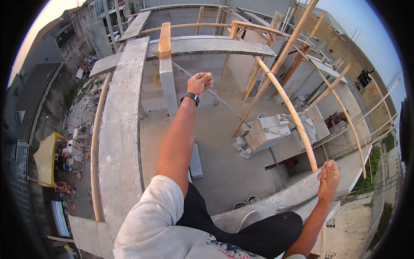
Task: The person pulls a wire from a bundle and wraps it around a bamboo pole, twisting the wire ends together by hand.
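Note:
My left hand (200, 83) is stretched out ahead with its fingers closed in a pinch, and a dark watch (191, 98) is on that wrist. Whatever may lie between those fingers is too small to make out. Just beyond it are an upright grey post (167, 82) with a wooden top and a long grey plank (215, 46). Over on the right, my right hand (329, 178) is also closed, near the lower end of a bamboo pole (297, 116). A thin strand seems to rise from its fingertips, but its kind is unclear.
I sit high on a concrete wall edge (276, 205) above a floor (224, 159) far below. A wide plank (120, 112) runs along the left. Below are stacked pale blocks (269, 131), two buckets (246, 202) and another person (337, 121). Bamboo poles cross the right side.

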Tool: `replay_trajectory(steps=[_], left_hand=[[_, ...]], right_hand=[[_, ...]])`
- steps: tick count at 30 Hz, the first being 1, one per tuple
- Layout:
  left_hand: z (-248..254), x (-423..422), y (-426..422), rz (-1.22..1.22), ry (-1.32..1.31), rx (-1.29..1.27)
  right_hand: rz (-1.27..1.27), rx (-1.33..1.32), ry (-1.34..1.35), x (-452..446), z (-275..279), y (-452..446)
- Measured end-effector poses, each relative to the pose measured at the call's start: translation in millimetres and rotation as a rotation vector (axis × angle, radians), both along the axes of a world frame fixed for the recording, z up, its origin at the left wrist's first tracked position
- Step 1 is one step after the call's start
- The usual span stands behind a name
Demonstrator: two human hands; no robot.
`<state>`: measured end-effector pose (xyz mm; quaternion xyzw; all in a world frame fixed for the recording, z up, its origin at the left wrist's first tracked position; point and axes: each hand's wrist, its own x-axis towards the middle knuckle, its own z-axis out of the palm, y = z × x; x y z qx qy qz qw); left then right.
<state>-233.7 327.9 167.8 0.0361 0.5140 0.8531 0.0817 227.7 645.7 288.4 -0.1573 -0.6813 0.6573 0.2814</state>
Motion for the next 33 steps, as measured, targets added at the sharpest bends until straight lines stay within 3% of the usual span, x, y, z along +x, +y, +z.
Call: replay_trajectory(steps=[1, 2, 4, 5, 7, 8, 10, 13, 14, 16, 17, 19, 20, 22, 23, 24, 26, 28, 29, 30, 32, 33], left_hand=[[1, 2, 0, 0.0, -0.007, -0.008], [5, 1, 0, -0.022, 0.009, 0.025], [8, 0, -1, -0.047, 0.024, 0.059], [9, -1, -2, -0.026, 0.043, 0.071], [8, -1, -4, 0.02, 0.077, 0.07], [5, -4, -6, 0.049, 0.098, 0.072], [-2, -10, -13, 0.124, 0.051, 0.108], [-6, -10, -22, 0.084, 0.0, 0.044], [-8, -8, -20, 0.074, 0.002, 0.038], [-7, -9, -16, 0.027, -0.045, 0.058], [-5, -8, -13, 0.013, -0.036, 0.053], [-3, -6, -7, -0.024, -0.044, 0.048], [-1, -6, -4, -0.036, -0.038, 0.05], [-1, -9, -4, 0.018, -0.01, 0.143], [0, -11, -4, 0.051, -0.009, 0.137], [-3, -13, -4, 0.037, -0.007, 0.128], [-13, -20, -2, 0.069, 0.023, 0.045], [-20, -21, 7, 0.035, 0.017, 0.017], [-20, -18, 12, 0.017, 0.013, 0.004], [-17, -15, 15, 0.004, 0.012, -0.007], [-12, -9, 23, -0.026, 0.019, -0.031], [-11, -7, 27, -0.051, 0.02, -0.053]], right_hand=[[-0.292, 0.292, -0.188, -2, -10, 9], [-0.291, 0.287, -0.188, -2, -25, 14], [-0.312, 1.011, -0.517, 4, -51, 20], [-0.318, 1.006, -0.519, 4, -51, 18], [0.389, 0.816, -0.856, 9, -53, 10], [0.614, 0.637, -0.916, 5, -32, -9], [0.818, 0.005, -0.78, 16, -23, -8], [0.534, -0.367, 0.073, 27, -20, -8], [0.524, -0.372, 0.078, 23, -19, -1], [-0.026, -0.238, -0.049, 17, -25, 13], [-0.039, -0.243, -0.038, 15, -36, 13], [-0.461, 0.953, -0.438, 11, -52, 12], [-0.476, 0.951, -0.438, 17, -52, 14], [0.225, 0.909, -0.716, 31, -46, 9], [0.537, 0.704, -0.6, 37, -51, 13], [0.525, 0.692, -0.6, 42, -41, 10], [0.741, 0.066, -0.606, 52, -3, 7], [0.524, -0.221, 0.005, 54, -2, 10], [0.356, -0.308, 0.154, 50, 3, 11], [0.348, -0.311, 0.159, 46, 4, 18], [-0.286, 0.092, -0.146, 41, -1, 34], [-0.29, 0.092, -0.145, 44, -13, 41]])
